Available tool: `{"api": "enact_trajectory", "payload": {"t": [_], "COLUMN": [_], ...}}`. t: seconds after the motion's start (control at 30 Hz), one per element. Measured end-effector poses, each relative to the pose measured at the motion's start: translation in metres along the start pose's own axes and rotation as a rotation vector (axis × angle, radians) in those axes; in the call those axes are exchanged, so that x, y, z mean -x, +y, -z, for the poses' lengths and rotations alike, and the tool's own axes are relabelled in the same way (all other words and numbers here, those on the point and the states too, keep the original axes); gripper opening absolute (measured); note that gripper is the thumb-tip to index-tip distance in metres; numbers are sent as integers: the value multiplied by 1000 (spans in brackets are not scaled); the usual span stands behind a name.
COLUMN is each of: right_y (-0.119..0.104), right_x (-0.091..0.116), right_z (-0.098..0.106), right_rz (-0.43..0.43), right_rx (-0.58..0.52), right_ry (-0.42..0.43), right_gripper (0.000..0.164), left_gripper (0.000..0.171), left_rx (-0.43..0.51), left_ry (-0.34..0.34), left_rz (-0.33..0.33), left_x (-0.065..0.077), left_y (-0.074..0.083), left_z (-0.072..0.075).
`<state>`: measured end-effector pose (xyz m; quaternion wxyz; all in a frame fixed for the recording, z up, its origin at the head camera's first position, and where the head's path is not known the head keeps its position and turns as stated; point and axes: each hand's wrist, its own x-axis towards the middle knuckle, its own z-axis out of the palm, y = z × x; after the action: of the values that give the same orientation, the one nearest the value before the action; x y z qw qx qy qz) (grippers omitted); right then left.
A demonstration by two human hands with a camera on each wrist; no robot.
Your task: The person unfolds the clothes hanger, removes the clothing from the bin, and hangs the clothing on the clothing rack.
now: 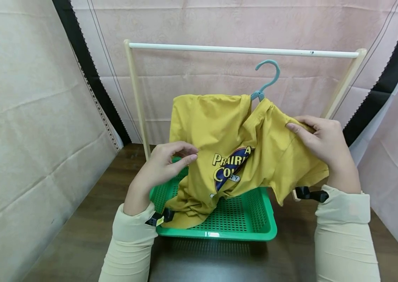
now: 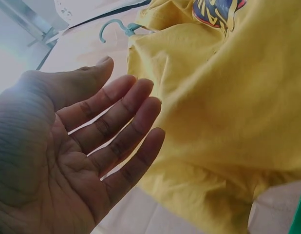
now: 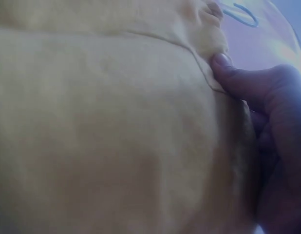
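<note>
A yellow T-shirt (image 1: 220,125) with a dark blue printed logo hangs above a green basket (image 1: 269,229), its lower left part drooping over the basket's front rim. From its neckline rises the hook of a blue hanger (image 1: 271,80); the rest of the hanger is hidden in the cloth. My right hand (image 1: 322,137) pinches the shirt at the right shoulder, thumb in front and fingers behind, as the right wrist view shows. Beside the shirt's left part is my left hand (image 1: 169,162), its fingers loosely extended and nothing in them. In the left wrist view the palm (image 2: 63,161) faces the camera.
A rack with a white horizontal bar (image 1: 220,48) and cream posts stands behind the shirt. The hanger hook is below the bar, apart from it. Pale cloth walls (image 1: 44,117) enclose the brown wooden table (image 1: 79,243) at the back and sides.
</note>
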<state>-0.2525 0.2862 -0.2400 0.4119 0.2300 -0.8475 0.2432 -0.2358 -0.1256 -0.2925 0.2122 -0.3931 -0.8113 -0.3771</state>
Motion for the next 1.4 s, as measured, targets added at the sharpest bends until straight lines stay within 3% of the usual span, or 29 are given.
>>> {"api": "enact_trajectory", "payload": {"t": [0.4,0.7,1.17,1.4], "right_y": [11,22,27,23], "right_x": [-29,-53,-87,-99], "right_z": [12,19,10,7], "right_rz": [-37,-89,-88,-67], "right_rx": [52,120,151,161], "right_ry": [-29,-126,-271,-280], "right_gripper": [19,32,39,37], "left_gripper": [16,17,18,18], "left_rx": [-11,-15,-25,-28], "left_ry": [19,-4,-12,-11], "left_rz": [150,171,174,190], "left_x": [7,7,7,7], "left_y": [-11,-11,-11,-11], "left_z": [14,15,13,13]}}
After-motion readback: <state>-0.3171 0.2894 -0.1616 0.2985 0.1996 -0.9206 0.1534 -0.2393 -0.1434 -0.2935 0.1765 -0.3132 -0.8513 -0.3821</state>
